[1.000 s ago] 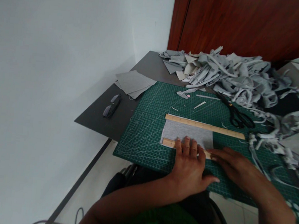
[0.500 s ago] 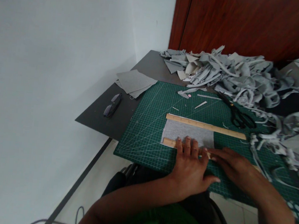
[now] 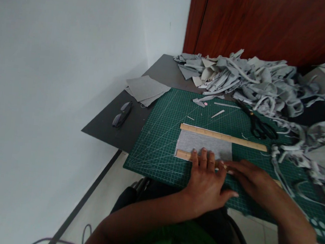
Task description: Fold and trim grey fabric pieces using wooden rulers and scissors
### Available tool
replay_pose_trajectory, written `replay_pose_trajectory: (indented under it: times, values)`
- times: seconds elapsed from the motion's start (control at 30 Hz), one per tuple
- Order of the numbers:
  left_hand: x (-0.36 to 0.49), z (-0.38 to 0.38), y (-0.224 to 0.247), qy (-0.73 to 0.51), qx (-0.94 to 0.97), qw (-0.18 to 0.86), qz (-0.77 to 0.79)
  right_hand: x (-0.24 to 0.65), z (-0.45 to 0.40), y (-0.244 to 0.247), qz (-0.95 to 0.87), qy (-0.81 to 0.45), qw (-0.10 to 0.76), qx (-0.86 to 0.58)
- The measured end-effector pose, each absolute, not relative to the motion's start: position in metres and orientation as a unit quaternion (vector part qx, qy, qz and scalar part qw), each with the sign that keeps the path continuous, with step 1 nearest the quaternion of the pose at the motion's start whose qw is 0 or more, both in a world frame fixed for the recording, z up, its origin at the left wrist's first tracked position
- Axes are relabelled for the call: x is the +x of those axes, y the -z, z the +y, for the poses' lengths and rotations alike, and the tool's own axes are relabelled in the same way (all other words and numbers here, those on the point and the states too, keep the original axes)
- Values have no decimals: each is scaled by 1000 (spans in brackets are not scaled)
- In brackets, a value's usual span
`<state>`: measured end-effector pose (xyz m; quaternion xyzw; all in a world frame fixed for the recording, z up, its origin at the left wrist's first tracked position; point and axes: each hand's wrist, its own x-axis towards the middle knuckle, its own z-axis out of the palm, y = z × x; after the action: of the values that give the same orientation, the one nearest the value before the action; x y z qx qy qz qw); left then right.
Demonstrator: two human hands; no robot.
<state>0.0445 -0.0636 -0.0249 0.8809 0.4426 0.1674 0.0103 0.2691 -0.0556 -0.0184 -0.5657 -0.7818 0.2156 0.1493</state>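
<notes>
A grey fabric piece (image 3: 206,142) lies flat on the green cutting mat (image 3: 160,145). One wooden ruler (image 3: 221,137) runs along its far edge, and a second wooden ruler (image 3: 184,154) lies along its near edge. My left hand (image 3: 206,183) presses on the near ruler with fingers spread and thumb out to the side. Just right of it, my right hand (image 3: 256,181) has its fingers close together at the near ruler's edge, apparently pinching it; the palm side is hidden. The ruler's far right end shows beyond that hand.
Black scissors (image 3: 261,127) lie beyond the rulers. A large heap of grey fabric scraps (image 3: 241,76) spreads along the back and right. Stacked grey fabric pieces (image 3: 147,89) and eyeglasses (image 3: 122,114) rest on the dark table (image 3: 107,128) at left. Thin offcuts (image 3: 217,114) dot the mat.
The near ruler appears to have shifted very slightly to the left under my hands. Both hands stay in nearly the same places.
</notes>
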Motion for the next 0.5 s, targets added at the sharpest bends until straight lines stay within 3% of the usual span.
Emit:
replay_pose_trajectory:
  times: [0.5]
  values:
    - [45,-64,24,-167,879,9,446,274,-56,24,-788,-214,140,-560]
